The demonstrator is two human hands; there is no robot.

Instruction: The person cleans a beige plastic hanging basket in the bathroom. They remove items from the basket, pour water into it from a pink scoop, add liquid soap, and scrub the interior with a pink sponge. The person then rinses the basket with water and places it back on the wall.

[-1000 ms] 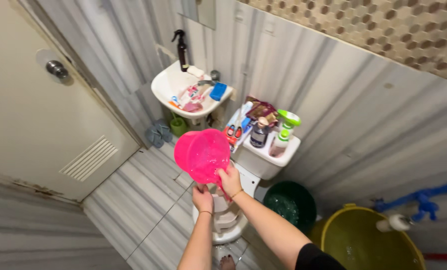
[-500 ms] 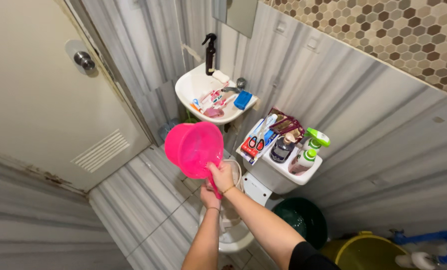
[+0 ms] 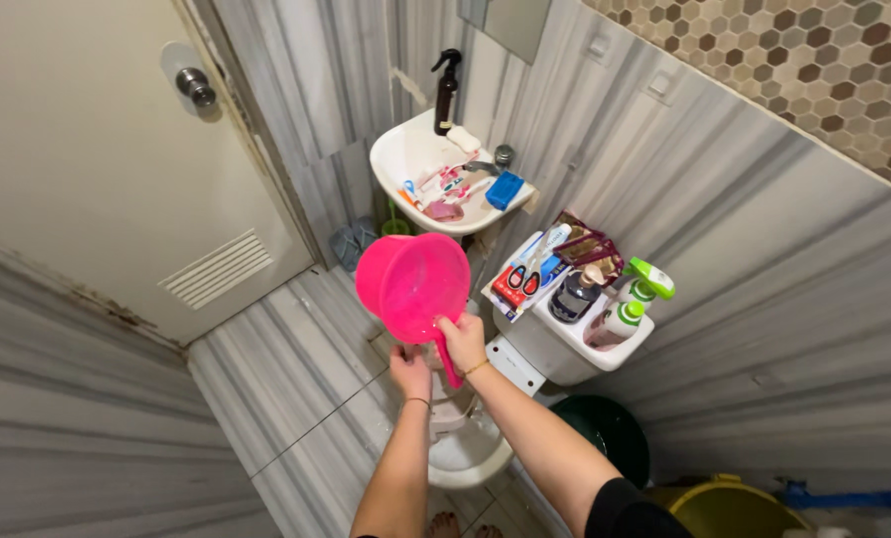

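A pink plastic dipper (image 3: 412, 284) with a handle is held tilted over the white toilet bowl (image 3: 470, 453). My right hand (image 3: 462, 342) grips it where the handle meets the cup. My left hand (image 3: 411, 371) is just below the dipper, near its underside; whether it touches the dipper is hard to tell. The inside of the dipper faces the camera, and I cannot tell if it holds water.
The toilet tank lid (image 3: 540, 344) carries scissors, bottles and a green-topped spray bottle (image 3: 636, 299). A small sink (image 3: 405, 159) holds toothbrushes and a blue item. A door (image 3: 97, 169) stands left. A dark green bucket (image 3: 610, 443) and a yellow bucket (image 3: 724, 508) sit at right.
The view has shifted, so the sink and tank now sit lower right in frame. The dipper stays in my right hand over the bowl, tilted about the same.
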